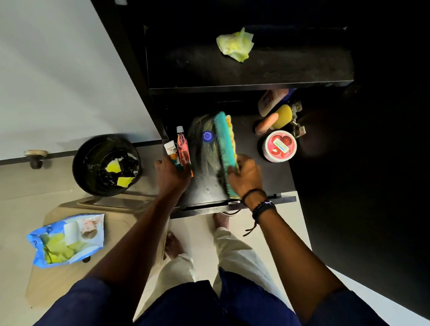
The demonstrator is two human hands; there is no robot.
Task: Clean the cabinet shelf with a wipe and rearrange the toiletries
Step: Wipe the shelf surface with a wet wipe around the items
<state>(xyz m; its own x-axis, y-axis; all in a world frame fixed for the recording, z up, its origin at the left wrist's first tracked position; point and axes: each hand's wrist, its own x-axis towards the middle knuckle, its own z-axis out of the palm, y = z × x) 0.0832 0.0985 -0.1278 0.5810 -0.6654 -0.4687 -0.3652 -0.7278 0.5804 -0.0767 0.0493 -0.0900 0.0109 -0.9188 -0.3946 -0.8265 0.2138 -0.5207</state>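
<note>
Pale floor holds a blue pack (pixel 66 240) of yellow wipes and a black bin (pixel 106 165) with yellow scraps inside; on the lower black shelf (pixel 250 180) the left hand (pixel 172 176) grips two tubes (pixel 180 149), the right hand (pixel 245 175) clasps a teal comb (pixel 224 147) beside a red tub (pixel 279 145), and a crumpled wipe (pixel 235 45) lies on the upper shelf (pixel 291 65)

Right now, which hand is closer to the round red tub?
The right hand. It holds the teal comb just left of the round red tub. The left hand is farther away, across the shelf, holding small tubes.
</note>
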